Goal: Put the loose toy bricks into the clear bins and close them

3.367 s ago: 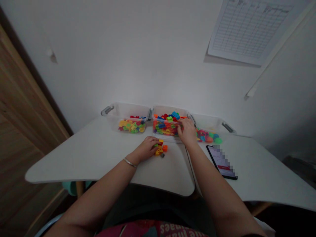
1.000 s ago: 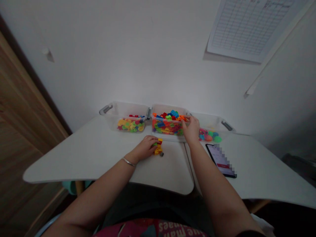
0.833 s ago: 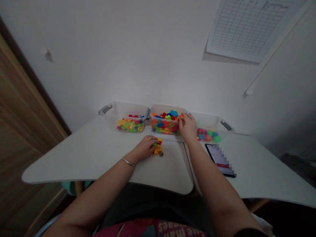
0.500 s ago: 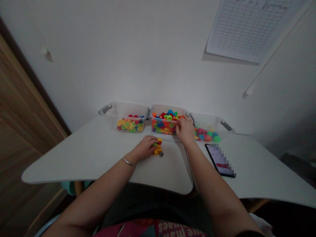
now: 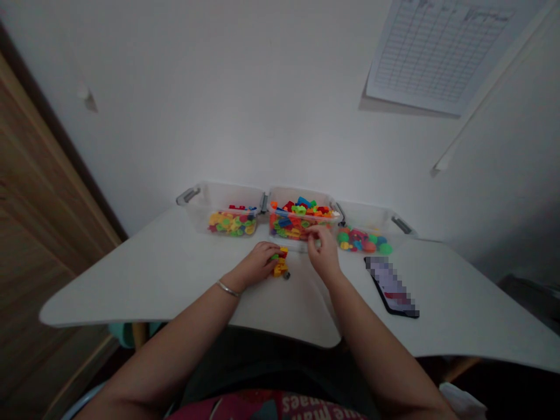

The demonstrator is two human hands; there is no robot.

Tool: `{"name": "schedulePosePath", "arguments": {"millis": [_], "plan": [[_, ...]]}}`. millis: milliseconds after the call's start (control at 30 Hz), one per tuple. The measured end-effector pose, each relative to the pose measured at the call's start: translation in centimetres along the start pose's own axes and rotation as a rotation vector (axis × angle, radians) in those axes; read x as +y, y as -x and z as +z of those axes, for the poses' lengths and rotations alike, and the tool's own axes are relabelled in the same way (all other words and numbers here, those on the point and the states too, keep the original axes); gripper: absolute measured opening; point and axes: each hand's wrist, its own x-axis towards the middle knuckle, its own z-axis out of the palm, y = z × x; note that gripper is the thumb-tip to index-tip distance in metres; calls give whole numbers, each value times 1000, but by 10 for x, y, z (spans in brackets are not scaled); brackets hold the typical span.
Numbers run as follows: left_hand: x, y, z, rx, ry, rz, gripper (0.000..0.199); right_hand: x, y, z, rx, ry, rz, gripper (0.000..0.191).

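Note:
My left hand (image 5: 261, 260) rests on the white table with its fingers closed around a small toy-block build (image 5: 280, 267). Yellow, red and green parts of the build show past the fingertips, and a small grey piece sits at its near end. My right hand (image 5: 322, 251) is in front of the middle clear bin (image 5: 305, 213), outside its front wall. Thumb and fingers there are pinched together; whatever is between them is hidden. Loose toy blocks (image 5: 301, 205) in red, orange, green and blue fill that bin.
A left clear bin (image 5: 196, 219) holds mostly yellow and green pieces; a right clear bin (image 5: 396, 219) holds round and mixed ones. A phone (image 5: 391, 289) lies on the table (image 5: 144, 280) at right. A printed sheet (image 5: 437, 55) hangs on the wall.
My right hand has come out of the middle bin and drawn back toward me, its fingers now pinched. The left hand and the toy-block build stay in place.

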Motion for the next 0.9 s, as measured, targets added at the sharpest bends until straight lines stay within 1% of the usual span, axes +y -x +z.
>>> {"name": "schedulePosePath", "arguments": {"millis": [67,133,200,267,367,500,567,733,800,900], "plan": [[0,0,0,10,-8,1,30,-5,14,8,-200,-8,-55,23],[-1,0,0,31,-24,-6,29,-7,27,15,-340,18,-60,27],[-2,0,-1,49,-53,-27,27,-5,37,20,-432,27,-42,33],[-3,-1,-2,61,-86,-58,26,-1,44,23,-490,28,-34,41],[-4,-1,-2,87,-115,-107,25,4,47,22,-517,52,-14,49],[-6,-1,-2,107,-131,-142,24,5,46,18,-470,106,81,46],[-6,-1,-2,106,-132,-152,25,5,45,18,-450,117,95,48],[-7,-1,-1,96,-116,-125,27,4,43,27,-496,109,-22,53],[-7,-1,0,92,-109,-117,28,3,42,29,-508,124,-45,50],[-10,0,2,95,-109,-123,29,0,41,27,-499,152,-34,39]]}}
